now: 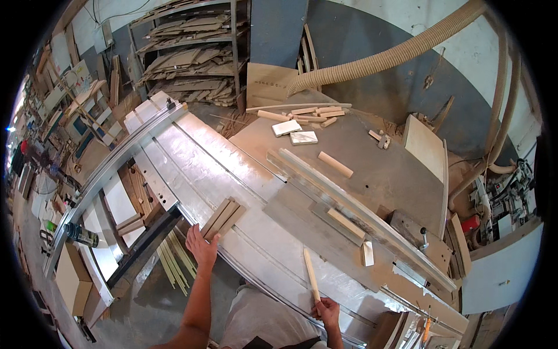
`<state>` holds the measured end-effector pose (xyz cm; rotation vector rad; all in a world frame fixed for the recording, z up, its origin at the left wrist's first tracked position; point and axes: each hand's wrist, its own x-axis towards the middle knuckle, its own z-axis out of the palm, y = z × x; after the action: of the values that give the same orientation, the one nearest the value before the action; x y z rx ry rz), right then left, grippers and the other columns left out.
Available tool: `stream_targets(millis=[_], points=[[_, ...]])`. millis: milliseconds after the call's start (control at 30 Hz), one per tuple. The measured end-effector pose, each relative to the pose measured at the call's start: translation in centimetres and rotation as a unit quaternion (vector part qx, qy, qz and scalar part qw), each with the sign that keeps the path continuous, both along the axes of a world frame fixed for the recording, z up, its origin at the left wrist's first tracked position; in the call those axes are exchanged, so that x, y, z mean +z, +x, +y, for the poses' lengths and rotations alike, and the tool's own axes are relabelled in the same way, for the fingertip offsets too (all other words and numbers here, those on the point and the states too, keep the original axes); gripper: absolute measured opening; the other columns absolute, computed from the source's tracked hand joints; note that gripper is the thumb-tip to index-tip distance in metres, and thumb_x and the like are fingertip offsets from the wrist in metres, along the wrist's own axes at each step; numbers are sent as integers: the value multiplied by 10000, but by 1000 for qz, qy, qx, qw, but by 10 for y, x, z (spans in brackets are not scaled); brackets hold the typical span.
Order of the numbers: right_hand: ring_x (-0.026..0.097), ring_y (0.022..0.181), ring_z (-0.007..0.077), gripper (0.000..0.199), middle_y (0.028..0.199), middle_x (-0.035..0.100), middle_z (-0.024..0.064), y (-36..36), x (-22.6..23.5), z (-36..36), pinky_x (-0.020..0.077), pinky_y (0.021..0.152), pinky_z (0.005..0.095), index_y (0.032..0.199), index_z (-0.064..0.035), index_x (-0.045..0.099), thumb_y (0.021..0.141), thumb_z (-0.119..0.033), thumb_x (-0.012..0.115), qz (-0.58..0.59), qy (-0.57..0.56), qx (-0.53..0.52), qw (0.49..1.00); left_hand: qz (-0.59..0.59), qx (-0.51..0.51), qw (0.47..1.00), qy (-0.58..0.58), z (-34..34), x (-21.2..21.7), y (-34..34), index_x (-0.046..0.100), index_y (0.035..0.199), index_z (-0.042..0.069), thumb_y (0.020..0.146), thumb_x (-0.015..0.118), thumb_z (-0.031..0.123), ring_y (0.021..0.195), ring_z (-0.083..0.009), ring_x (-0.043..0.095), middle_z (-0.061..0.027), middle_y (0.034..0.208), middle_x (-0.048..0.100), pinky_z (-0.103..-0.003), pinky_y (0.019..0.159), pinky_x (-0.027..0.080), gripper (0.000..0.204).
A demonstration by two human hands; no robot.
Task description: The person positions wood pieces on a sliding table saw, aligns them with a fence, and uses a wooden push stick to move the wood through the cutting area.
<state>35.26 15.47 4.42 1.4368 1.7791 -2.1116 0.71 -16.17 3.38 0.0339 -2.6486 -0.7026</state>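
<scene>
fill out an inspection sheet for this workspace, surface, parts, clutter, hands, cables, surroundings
Surface: silver metal table, scuffed; the brown tabletop beyond looks dusty.
Job's things: brown wooden pieces lying side by side; pale wooden strip.
Clutter: wood offcuts and white blocks at the far side.
Hands: left hand at the near end of the brown pieces, grip unclear; right hand holds the strip's near end.
Cables: thin dark cable, upper left wall.
Surroundings: ribbed hose, loaded shelves.
</scene>
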Motion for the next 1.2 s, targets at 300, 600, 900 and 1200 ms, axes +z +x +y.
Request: stream_targets(millis=[300,600,900,1200], points=[[639,514,152,300,738,699,93,1,8,0,492,436,269,1065,28,677,923,-236,693,-5,-2,1,1000,-202,-78,975,-59,28,31,-38,390,1493,92,724,818,434,1384,-338,410,-132,1425,513,-706,1144,159,944],[644,518,152,310,739,699,89,2,4,-2,500,444,268,1069,27,668,927,-247,695,-1,-11,-26,1000,-225,-128,965,-33,39,24,-55,379,1504,93,750,807,420,1369,-341,437,-138,1466,494,-657,1154,205,926],[644,516,157,292,739,700,94,1,7,-5,489,441,266,1047,23,666,932,-244,691,3,8,-36,999,-27,-14,931,365,5,-10,-29,315,1521,-38,976,596,458,1414,-338,377,-205,1540,389,-406,1187,247,789],[646,517,159,316,735,699,100,1,12,0,494,443,265,1059,21,660,933,-265,701,-11,-15,-33,999,-78,15,699,711,32,-3,-16,227,1567,-4,997,314,706,1449,-252,312,-124,1615,274,-358,1200,203,915]])
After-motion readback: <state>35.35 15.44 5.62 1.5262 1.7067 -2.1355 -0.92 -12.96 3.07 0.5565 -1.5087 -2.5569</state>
